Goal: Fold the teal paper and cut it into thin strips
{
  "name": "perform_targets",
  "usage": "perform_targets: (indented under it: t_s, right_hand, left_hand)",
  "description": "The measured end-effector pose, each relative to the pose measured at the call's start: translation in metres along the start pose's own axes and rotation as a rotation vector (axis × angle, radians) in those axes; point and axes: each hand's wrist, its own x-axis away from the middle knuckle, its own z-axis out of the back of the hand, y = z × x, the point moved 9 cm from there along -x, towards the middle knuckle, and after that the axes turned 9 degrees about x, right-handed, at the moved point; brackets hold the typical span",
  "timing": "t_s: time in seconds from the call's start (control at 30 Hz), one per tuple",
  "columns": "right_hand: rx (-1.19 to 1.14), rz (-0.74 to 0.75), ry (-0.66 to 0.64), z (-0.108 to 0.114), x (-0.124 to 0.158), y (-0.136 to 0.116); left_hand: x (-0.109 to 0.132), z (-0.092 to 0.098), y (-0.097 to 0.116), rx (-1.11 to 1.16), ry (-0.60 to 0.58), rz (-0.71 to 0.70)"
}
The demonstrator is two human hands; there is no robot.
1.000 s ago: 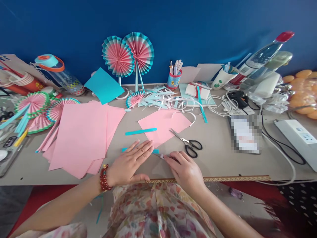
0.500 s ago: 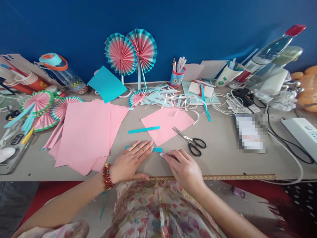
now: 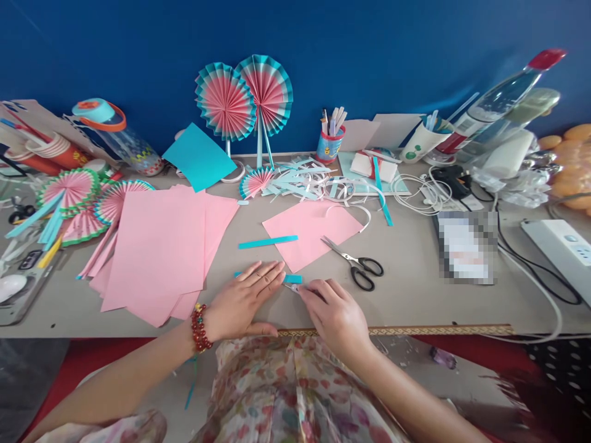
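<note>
While covering the middle of the near blue strip with the left hand, laid palm down with straight fingers only slightly apart and with thumb held away from them, near the front edge of the desk, pinching a small thin-tipped tool in the right hand between thumb and curled fingers. Visible of that strip: only two short ends, either side of the left fingers. Hard to tell whether touching strip with the tool's tip or only bare desk; aimed leftward, right beside the left fingertips.

Most likely to go wrong there: a skid of the tip into a finger, through pushing too hard along so smooth-looking a surface. Impossible to judge the left hand's pressure from above; if too light, apt to let the narrow strip slide or twist under the tool. With strip laid straight on the desk, some chance of scoring the top through bearing down.

Worth watching, too, just beyond the right hand: the scissors, with blade tips on the pink sheet and handles on the desk, near enough to be knocked by the knuckles in a wide outward swing. Likewise the loose blue strip, overlapping the pink sheet at one end, near the left fingertips; light, presumably, and easily shoved out of line by a forward slip.
</note>
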Motion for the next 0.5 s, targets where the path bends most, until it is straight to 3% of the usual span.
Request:
perform_targets:
  t_s: [0.2, 0.5]
  right_hand:
    - [-0.005, -0.005, -0.013, 0.000, -0.003, -0.001]
    - [-0.005, 0.018, 0.007, 0.001, -0.004, -0.003]
  left_hand:
    - [0.015, 0.015, -0.013, 0.102, -0.008, 0.032]
    - [0.021, -0.002, -0.013, -0.034, -0.035, 0.034]
